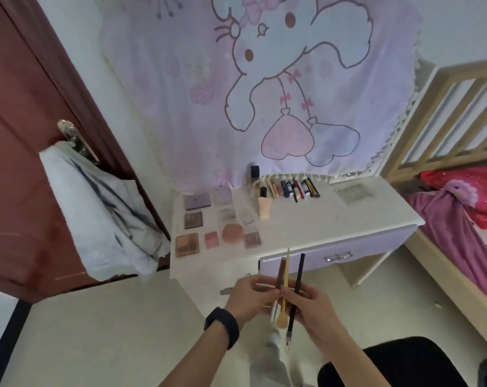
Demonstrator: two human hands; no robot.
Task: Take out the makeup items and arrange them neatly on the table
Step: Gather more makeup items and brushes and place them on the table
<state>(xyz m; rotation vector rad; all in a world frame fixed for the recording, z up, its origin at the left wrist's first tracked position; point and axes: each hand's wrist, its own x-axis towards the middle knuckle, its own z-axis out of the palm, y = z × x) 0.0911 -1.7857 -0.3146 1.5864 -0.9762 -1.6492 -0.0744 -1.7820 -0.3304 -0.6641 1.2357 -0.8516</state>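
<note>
Three sticks (286,272) in left hand (252,298), right hand (313,312); labels blurred.

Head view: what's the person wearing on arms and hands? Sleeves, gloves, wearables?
Left hand and right hand are bare: no gloves, no sleeves in view. A wide black band, like a fitness tracker, circles the left wrist.

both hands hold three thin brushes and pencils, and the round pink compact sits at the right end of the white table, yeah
Not quite: the head view shows the round pink compact toward the left end of the white table, among the square palettes. The left hand and right hand do hold three thin brushes and pencils.
</note>
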